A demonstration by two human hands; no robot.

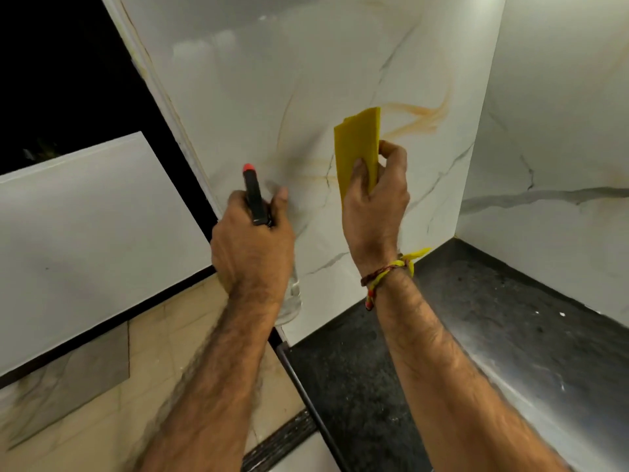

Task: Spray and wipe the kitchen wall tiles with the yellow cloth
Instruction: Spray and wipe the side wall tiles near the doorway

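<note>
Bare forearms; braided thread wristband [384, 272] on right wrist.

- A home kitchen is indicated.
- Glossy marble-look wall tiles [258, 80] are fitted in a corner above a dark speckled stone bench [476, 328].
- Beige floor tiles [177, 328] are seen below.

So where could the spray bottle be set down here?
Bare room is the dark countertop, bordered by the tiled walls in the corner. Crowded: the wall patch ahead, where the left hand grips the spray bottle and the right hand the yellow cloth.
</note>
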